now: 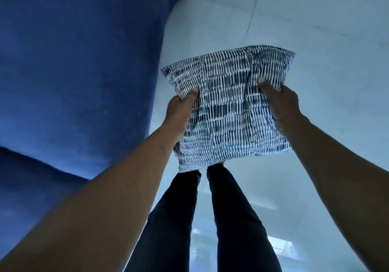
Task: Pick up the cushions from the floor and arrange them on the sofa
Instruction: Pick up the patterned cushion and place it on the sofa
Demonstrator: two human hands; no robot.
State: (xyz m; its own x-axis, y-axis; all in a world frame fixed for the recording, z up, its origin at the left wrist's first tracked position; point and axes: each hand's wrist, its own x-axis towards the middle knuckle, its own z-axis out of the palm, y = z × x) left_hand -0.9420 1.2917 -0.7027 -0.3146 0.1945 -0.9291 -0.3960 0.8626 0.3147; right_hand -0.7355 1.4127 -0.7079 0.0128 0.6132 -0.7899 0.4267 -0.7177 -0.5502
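A square cushion (229, 107) with a dark blue and white dashed pattern hangs in the air above the pale floor, in front of me. My left hand (181, 111) grips its left edge, thumb pressed on top. My right hand (282, 105) grips its right edge the same way. The cushion sags a little between the two hands. The blue sofa (80, 61) fills the left side of the view, its side close to my left arm.
A pale tiled floor (315, 29) stretches ahead and to the right. My legs in dark trousers (210, 219) stand below the cushion, close to the sofa's side. No other cushions are in view.
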